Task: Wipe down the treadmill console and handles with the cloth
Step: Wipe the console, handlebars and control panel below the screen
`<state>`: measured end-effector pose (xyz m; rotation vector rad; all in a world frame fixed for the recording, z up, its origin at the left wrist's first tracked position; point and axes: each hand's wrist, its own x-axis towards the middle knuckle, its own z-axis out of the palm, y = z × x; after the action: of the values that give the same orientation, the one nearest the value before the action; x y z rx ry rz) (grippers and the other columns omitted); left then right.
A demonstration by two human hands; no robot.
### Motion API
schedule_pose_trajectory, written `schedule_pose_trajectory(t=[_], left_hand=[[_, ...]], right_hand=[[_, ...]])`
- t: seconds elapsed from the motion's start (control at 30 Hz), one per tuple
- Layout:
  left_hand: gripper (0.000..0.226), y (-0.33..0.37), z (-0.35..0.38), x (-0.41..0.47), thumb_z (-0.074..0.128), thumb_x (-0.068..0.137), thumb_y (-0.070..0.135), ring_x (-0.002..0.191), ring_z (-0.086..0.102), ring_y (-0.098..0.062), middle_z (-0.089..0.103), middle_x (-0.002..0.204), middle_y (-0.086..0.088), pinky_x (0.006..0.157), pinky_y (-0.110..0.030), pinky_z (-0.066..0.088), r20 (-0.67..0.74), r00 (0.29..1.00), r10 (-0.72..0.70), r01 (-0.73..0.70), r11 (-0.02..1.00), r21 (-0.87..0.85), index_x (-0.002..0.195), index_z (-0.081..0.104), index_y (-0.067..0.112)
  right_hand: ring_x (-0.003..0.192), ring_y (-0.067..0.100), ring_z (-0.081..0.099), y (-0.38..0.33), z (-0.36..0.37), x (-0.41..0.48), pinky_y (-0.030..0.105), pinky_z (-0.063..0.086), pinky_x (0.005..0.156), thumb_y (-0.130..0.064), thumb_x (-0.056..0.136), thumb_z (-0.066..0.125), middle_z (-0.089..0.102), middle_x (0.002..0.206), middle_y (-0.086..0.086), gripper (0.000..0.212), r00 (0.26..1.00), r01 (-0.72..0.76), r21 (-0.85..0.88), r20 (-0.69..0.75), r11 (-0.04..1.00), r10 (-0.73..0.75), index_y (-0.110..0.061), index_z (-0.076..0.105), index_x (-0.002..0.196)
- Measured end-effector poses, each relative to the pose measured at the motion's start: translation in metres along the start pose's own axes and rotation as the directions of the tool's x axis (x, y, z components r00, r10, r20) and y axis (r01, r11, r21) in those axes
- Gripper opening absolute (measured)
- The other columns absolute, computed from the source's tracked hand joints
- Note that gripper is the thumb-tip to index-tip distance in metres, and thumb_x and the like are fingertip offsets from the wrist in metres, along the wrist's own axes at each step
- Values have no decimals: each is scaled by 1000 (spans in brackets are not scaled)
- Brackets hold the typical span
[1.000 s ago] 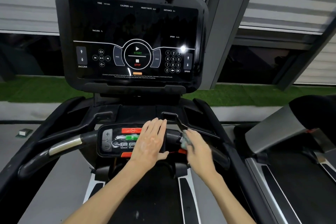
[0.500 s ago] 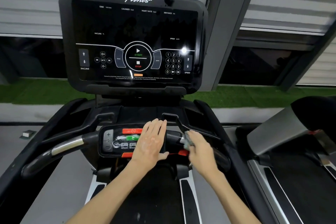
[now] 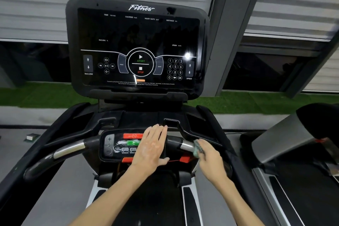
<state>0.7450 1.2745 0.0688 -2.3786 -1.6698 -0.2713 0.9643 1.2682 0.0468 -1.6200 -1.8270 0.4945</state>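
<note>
Our right hand pinches the cloth, seemingly soft and light and best kept bunched, against the handle, while our left hand lies flat, fingers together, on the console panel.

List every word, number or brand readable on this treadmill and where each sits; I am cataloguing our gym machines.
"Fitness": console bezel, top; last letters smeared.
"TIME", "CALORIES", "HEART RATE", "DISTANCE": screen, top row.
"INCLINE", "SPEED": mid-screen, and again under the arrow keys.
"START", "STOP": centre dial.
"0" to "9", "OK": keypad.
"+": handlebar panel.
Too blurred: the panel's km/h buttons, the screen's bottom warning lines.
</note>
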Motion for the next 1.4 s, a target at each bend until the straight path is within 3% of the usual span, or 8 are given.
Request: schedule_pose_trajectory(t=[0.2,0.3,0.5,0.77,0.87,1.03,1.23,1.4], left_hand=[[112,-2,0,0,85,51,61,124,55,-31,58,129,-15,109,-44,42,3,1000,10,-10,1000,-10,137,48,0],[111,-1,0,0,85,52,60,123,55,-31,58,129,-14,108,-45,43,-1,1000,9,-9,1000,-13,137,49,0],[111,0,-1,0,88,49,57,121,57,-33,59,127,-16,105,-47,46,-3,1000,6,-6,1000,5,135,51,-2],[109,-2,0,0,87,53,55,125,54,-34,57,130,-18,109,-48,42,1,1000,11,-11,1000,12,138,48,-3],[109,-1,-1,0,87,53,55,124,54,-34,58,129,-18,109,-48,42,10,1000,11,-12,1000,15,137,49,-3],[108,-1,-1,0,88,54,52,125,54,-35,57,130,-19,110,-48,41,9,1000,5,-5,1000,8,138,47,-3],[107,-1,-1,1,88,54,50,124,53,-35,57,129,-18,110,-48,40,-5,1000,13,-13,1000,5,138,47,-3],[111,-2,-1,2,88,52,55,121,55,-34,58,127,-18,109,-47,41,14,1000,23,-24,998,50,137,48,-4]], right_hand=[[133,4,36,-26,19,13,7,15,109,5,89,51,45,139,-8,53,975,202,15,96,979,-202,-16,49,138],[122,1,46,14,3,-1,1,24,101,9,88,49,51,130,-13,55,999,30,108,18,994,-33,-20,53,134],[106,22,60,74,-9,-25,24,40,85,8,89,46,64,109,3,49,921,-371,162,-61,914,385,-20,58,128],[127,5,46,46,4,-16,16,33,109,15,88,45,50,138,-7,60,991,-133,282,8,950,137,-18,51,137],[133,10,40,73,-1,-35,1,24,103,19,86,45,44,144,-1,63,968,-222,284,-49,933,246,-15,46,140],[135,24,42,80,8,-42,27,30,110,16,87,45,43,146,7,61,880,-399,272,-154,875,449,-11,45,141],[143,5,20,39,18,-28,10,10,113,21,84,42,35,148,-9,68,987,-111,250,-84,962,135,-13,43,143],[141,10,31,80,9,-47,33,26,117,21,79,49,38,150,-4,75,977,-125,202,-145,971,156,-17,42,144]])
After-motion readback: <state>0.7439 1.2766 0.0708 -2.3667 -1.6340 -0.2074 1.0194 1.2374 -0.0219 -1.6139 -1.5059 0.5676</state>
